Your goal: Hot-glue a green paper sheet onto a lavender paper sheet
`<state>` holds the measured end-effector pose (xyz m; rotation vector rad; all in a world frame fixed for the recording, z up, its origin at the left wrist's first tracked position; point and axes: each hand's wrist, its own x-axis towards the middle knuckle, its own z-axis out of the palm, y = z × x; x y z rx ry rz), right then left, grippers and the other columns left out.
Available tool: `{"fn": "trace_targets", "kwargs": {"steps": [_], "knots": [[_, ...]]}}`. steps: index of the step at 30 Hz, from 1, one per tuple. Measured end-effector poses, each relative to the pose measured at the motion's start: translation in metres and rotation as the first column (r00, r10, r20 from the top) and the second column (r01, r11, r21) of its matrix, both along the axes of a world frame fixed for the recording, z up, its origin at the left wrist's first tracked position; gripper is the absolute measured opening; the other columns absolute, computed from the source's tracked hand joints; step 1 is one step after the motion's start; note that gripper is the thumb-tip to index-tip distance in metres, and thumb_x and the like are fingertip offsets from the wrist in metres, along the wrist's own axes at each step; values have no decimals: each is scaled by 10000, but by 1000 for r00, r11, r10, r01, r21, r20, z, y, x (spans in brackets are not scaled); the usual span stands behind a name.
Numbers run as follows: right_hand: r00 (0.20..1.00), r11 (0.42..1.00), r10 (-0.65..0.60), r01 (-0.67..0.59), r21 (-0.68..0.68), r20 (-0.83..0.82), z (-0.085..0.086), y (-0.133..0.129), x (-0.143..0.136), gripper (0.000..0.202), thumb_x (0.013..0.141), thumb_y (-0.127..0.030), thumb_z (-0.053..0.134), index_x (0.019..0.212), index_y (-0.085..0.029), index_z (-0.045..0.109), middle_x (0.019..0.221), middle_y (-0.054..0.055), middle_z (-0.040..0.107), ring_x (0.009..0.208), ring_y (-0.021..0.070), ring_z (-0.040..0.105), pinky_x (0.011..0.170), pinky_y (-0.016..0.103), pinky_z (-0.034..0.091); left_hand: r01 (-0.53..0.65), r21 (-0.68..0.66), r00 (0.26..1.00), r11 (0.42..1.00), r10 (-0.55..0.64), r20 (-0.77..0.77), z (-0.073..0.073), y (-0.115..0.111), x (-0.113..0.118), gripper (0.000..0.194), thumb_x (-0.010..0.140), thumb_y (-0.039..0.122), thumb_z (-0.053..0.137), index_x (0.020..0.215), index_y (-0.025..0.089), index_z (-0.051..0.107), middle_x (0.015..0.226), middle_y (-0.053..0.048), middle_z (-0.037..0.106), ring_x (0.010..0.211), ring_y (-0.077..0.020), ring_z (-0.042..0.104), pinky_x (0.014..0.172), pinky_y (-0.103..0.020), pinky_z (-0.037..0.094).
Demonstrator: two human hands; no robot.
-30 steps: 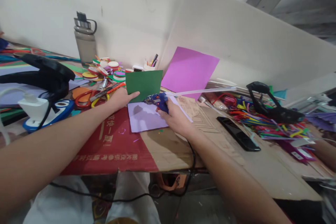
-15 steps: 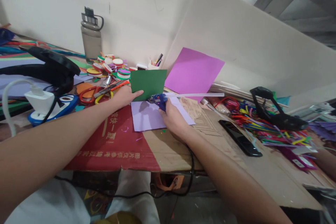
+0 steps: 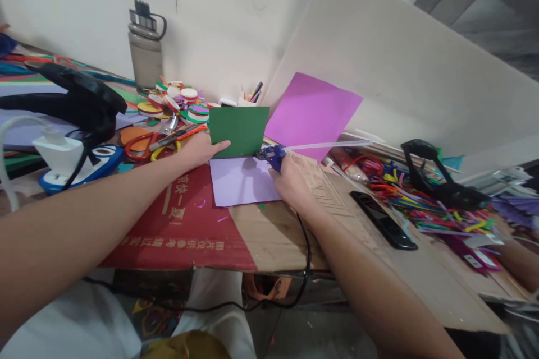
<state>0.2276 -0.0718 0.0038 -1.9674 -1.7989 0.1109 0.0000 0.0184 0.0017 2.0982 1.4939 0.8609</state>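
Observation:
My right hand point(image 3: 291, 180) is wrapped round a blue glue gun point(image 3: 273, 156), with a long clear glue stick point(image 3: 328, 146) sticking out of its back. The nozzle is close to the lower right edge of a green card point(image 3: 239, 130) that stands upright. My left hand point(image 3: 204, 147) grips that card at its left edge, the thumb lying across its front and the other fingers hidden behind. Below the green card a light purple sheet point(image 3: 244, 182) lies flat on the cardboard, partly covered by my right hand.
Scissors point(image 3: 145, 146), a box cutter point(image 3: 181, 136) and several ribbon rolls point(image 3: 166, 102) lie at left, near a water bottle point(image 3: 145, 56) and a blue power strip point(image 3: 80, 171). A purple sheet point(image 3: 314, 112) leans behind. At right are a phone point(image 3: 383, 220) and coloured pipe cleaners point(image 3: 421, 202).
My right hand has moved the glue gun to the right along the green card's bottom edge. My left hand keeps its hold on the card.

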Motion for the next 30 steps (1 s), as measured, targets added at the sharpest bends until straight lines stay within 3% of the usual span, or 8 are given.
{"fn": "trace_targets", "kwargs": {"steps": [7, 12, 23, 26, 30], "knots": [[999, 996, 3, 1, 85, -43, -7, 5, 8, 242, 806, -233, 528, 1040, -171, 521, 943, 160, 666, 962, 328, 622, 825, 446, 444, -27, -30, 998, 999, 25, -62, 3, -2, 1, 495, 825, 548, 532, 1044, 133, 689, 939, -115, 715, 924, -282, 660, 866, -345, 494], [999, 998, -5, 9, 61, -54, -6, 3, 6, 264, 805, -252, 532, 1056, -173, 513, 950, 156, 664, 968, 329, 626, 821, 431, 450, -61, -67, 994, 996, 55, -97, 3, -1, 1, 509, 808, 594, 518, 928, 136, 703, 786, -106, 702, 819, -283, 666, 795, -356, 512], [968, 977, 215, -213, 31, -126, -9, -2, -9, 396, 846, -269, 485, 1221, -146, 452, 1134, 162, 627, 1119, 300, 569, 891, 405, 446, -59, -54, 993, 997, 53, -101, 0, 3, 1, 519, 798, 614, 521, 921, 146, 708, 813, -110, 714, 825, -291, 672, 804, -355, 515], [978, 985, 171, -169, 23, -116, -9, -1, -5, 374, 842, -265, 488, 1198, -153, 460, 1107, 159, 636, 1094, 304, 584, 877, 407, 452, -66, -73, 996, 995, 61, -59, -3, 7, 0, 511, 794, 614, 528, 935, 159, 712, 824, -100, 724, 845, -291, 675, 796, -350, 520], [992, 998, 57, -55, 17, -109, -9, 6, 6, 315, 826, -248, 503, 1131, -172, 478, 1059, 159, 649, 1051, 315, 602, 840, 409, 463, -29, -32, 997, 999, 31, 65, -7, 11, -2, 496, 788, 557, 569, 1091, 181, 680, 1022, -83, 726, 968, -275, 663, 860, -326, 506]]}}
